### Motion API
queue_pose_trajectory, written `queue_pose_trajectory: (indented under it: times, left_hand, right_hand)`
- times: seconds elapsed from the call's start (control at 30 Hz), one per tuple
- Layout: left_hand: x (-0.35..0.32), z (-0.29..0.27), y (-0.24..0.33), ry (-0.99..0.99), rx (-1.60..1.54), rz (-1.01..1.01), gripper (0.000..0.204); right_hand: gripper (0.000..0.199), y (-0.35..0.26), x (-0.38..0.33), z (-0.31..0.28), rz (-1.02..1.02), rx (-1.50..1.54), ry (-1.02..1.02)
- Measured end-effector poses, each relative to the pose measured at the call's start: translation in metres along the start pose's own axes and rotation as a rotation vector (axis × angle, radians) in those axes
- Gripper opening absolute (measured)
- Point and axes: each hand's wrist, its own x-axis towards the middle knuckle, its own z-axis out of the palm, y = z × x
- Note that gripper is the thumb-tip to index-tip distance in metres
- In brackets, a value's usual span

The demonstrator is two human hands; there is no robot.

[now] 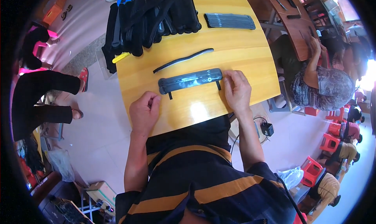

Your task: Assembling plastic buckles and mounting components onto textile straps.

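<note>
A flat dark-grey bundle of straps (pixel 190 80) with pale printing lies on the yellow wooden table (pixel 188 124) before me. Two short black tabs stick out from its near edge. By its left end my left hand (pixel 144 110) rests on the table, fingers curled in a loose fist. My right hand (pixel 237 90) is beside the bundle's right end, its fingers loosely bent and slightly apart, with nothing seen in them. Beyond the bundle lies a single thin black-and-grey strap (pixel 183 60), slightly wavy.
A big pile of black straps (pixel 152 22) fills the table's far left, with a yellow-handled tool (pixel 120 58) at its edge. A neat row of grey straps (pixel 230 21) lies far right. People sit at another table (pixel 288 24) on the right; red stools (pixel 312 171) stand behind.
</note>
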Motion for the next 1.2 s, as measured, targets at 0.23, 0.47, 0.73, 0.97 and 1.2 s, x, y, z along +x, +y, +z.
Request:
queue_pose_trajectory:
  times: [0.23, 0.47, 0.73, 0.97, 1.2]
  left_hand:
    - [0.000, 0.001, 0.001, 0.019, -0.001, 0.008, 0.012]
    - [0.001, -0.001, 0.000, 0.006, 0.016, -0.011, 0.011]
    - [0.000, 0.001, 0.000, 0.024, -0.028, -0.028, 0.010]
    - [0.002, 0.000, 0.001, 0.003, 0.005, -0.019, 0.007]
    - [0.002, -0.001, -0.001, 0.020, 0.048, 0.030, 0.006]
  right_hand:
    - [0.014, -0.001, 0.001, 0.003, -0.078, -0.014, -0.023]
    - [0.013, 0.001, 0.003, 0.004, -0.028, -0.006, -0.060]
    - [0.010, -0.001, 0.008, 0.004, -0.005, -0.016, -0.095]
    - [0.020, -0.014, 0.018, 0.018, -0.091, 0.002, 0.025]
    - [0.049, -0.065, 0.062, 0.063, -0.345, -0.013, 0.064]
